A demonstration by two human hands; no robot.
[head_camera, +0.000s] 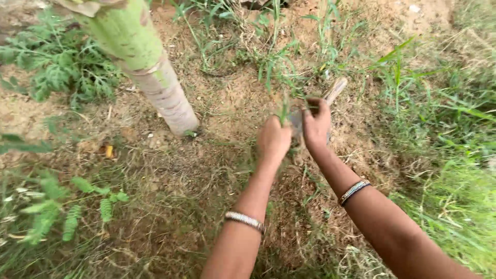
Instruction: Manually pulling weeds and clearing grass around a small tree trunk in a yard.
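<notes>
My left hand [273,138] is closed around a tuft of green grass blades [284,106] that rises from the sandy ground. My right hand [316,124] is just to its right, shut on a small hand tool; its wooden handle [335,90] sticks out up and to the right, and the grey metal blade [296,118] shows between the two hands, close to the base of the grass. Both wrists wear bangles.
A thick green and pale plant stem [155,77] leans up from the soil at upper left. Feathery-leaved weeds [62,67] grow at left, with more at lower left. Dense grass [444,134] covers the right side. Bare sandy soil [232,98] lies between.
</notes>
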